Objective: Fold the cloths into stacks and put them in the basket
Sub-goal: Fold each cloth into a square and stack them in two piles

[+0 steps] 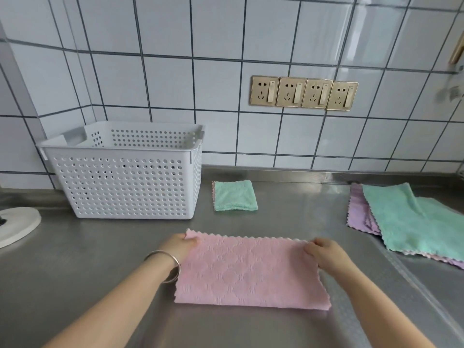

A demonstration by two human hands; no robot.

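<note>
1. My left hand (181, 243) pinches the far left corner of the pink cloth (251, 272); my right hand (324, 251) pinches the far right corner. Both closed on the cloth.
2. Pink cloth lies on the steel counter (100, 259) right in front of me, long strip shape, looks folded once in half. I judge another fold is due.
3. Done so far: one green folded cloth (234, 195) sits as a small square on the counter, just beside the basket (125, 182), not inside it.
4. Left: the pile of unfolded cloths (406, 217) at right, green on top, purple and pink edges under it. Count unclear.
5. Task looks early; nothing visibly in the basket, and no stack is built.
6. Hard to tell: basket floor is hidden behind its front wall, so contents unconfirmed. Pile runs off the right edge. White round object (17, 227) at left is cut off, can't identify.
</note>
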